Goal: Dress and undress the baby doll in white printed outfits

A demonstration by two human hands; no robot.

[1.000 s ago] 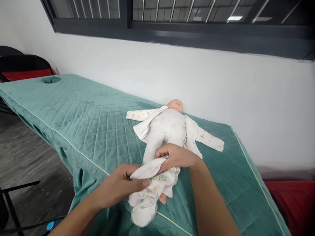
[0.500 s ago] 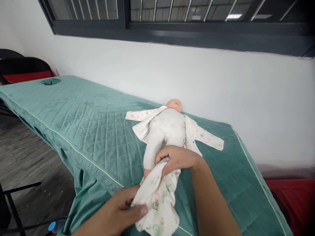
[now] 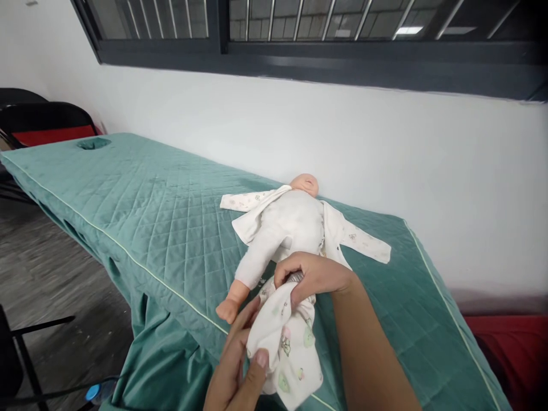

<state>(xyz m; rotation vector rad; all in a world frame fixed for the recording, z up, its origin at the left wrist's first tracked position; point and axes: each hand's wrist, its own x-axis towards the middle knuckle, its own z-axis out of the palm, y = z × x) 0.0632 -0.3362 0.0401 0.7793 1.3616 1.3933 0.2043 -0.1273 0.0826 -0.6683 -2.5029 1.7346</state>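
A baby doll (image 3: pixel 295 214) with a white cloth body lies on its back, wearing an open white jacket (image 3: pixel 363 244) with its sleeves spread wide. Over the doll's leg on the right is a pair of printed baby trousers (image 3: pixel 299 354), white with green animal figures. My right hand (image 3: pixel 314 277) pinches the waistband of the trousers near that leg. Lower down, my left hand (image 3: pixel 244 357) grips the side of the same cloth between thumb and fingers. The doll's other bare foot (image 3: pixel 231 302) lies outside the trousers, just above my left hand.
The doll rests on a long bed with a green quilted cover (image 3: pixel 141 200) and a face hole (image 3: pixel 94 143) at its far left. A white wall (image 3: pixel 406 154) runs behind. Black chairs (image 3: pixel 47 117) stand at the left, and red cloth (image 3: pixel 492 348) shows at the right.
The doll's leg on the left has come out of the trousers and swung left, showing its foot. My left hand has moved right and turned upward with the cloth; my right hand stays nearly still.
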